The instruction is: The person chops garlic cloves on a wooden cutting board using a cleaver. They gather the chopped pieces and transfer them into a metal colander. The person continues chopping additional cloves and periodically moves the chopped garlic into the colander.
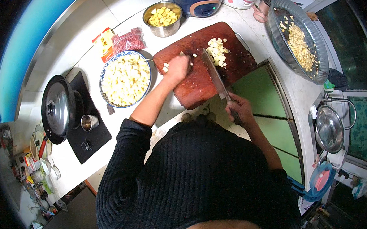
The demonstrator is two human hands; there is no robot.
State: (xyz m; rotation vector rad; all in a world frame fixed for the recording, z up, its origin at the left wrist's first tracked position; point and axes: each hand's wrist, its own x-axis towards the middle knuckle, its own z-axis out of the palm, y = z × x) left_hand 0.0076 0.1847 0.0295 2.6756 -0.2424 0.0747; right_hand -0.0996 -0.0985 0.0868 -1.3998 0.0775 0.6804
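A reddish-brown wooden cutting board (198, 93) lies on the counter before me. My right hand (241, 109) grips the dark handle of a kitchen cleaver (216, 77), whose blade reaches over the board. Beside the blade's tip is a pile of pale sliced pieces, apparently garlic (217, 52). My left hand (179, 67) rests with curled fingers on the board's left part; its fingertips are hidden, so whether it holds a piece is unclear. A few loose pale pieces (165, 67) lie near that hand. Left of the board, a blue-and-white bowl (101, 88) is heaped with pale chopped pieces.
Behind the board stand a metal bowl (163, 30) of yellow pieces and a dark blue rice cooker (195, 0). A bag of red peanuts (129, 40) lies behind the bowl. To the left is a lidded wok (57, 109); at right, a large basin (280, 42) holds pale pieces.
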